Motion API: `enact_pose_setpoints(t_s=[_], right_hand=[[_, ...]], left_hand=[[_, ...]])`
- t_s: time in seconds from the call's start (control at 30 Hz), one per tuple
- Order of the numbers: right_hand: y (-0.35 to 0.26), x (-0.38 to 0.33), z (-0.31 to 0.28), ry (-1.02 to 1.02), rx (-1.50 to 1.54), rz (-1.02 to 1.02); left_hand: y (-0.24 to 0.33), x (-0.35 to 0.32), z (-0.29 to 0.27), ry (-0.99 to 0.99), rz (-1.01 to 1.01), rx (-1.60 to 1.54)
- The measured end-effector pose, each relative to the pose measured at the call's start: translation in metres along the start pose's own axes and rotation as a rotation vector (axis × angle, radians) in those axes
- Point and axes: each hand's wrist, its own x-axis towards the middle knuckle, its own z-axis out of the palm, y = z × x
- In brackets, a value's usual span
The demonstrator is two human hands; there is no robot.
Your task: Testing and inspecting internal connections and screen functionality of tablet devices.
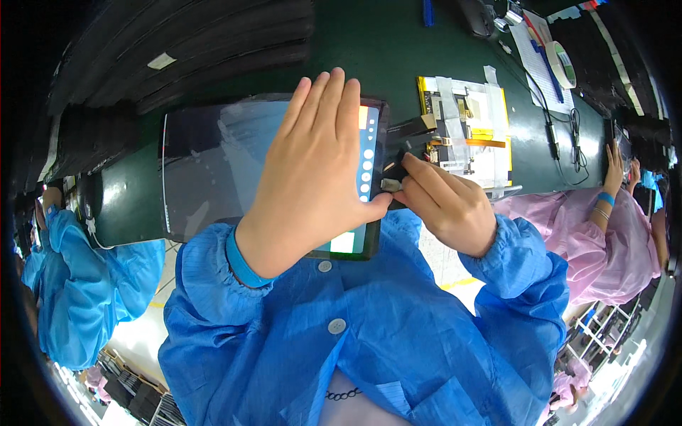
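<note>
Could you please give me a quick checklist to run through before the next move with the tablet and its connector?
1. Left hand flat on the tablet, steadying it: ok.
2. Right hand pinching the connector at the tablet's right edge: ok.
3. Connector fully seated: cannot tell, fingers hide it.
4. Screen lit: ok, bright patches show beside the left hand.
5. Cable to the board free of kinks: cannot tell.
6. Tablet fully on the bench: not ok, its near edge overhangs.
</note>
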Motion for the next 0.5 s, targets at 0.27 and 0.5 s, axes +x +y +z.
enact_pose_setpoints(t_s=[0.27, 0.5], right_hand=[[0.013, 0.002, -0.007, -0.082, 0.145, -0.058], [0.020, -0.007, -0.009, -0.100, 0.215, -0.078]], left_hand=[[-0.001, 0.002, 0.002, -0.047, -0.013, -0.046], [-0.005, 0.001, -0.003, -0.084, -0.010, -0.055]])
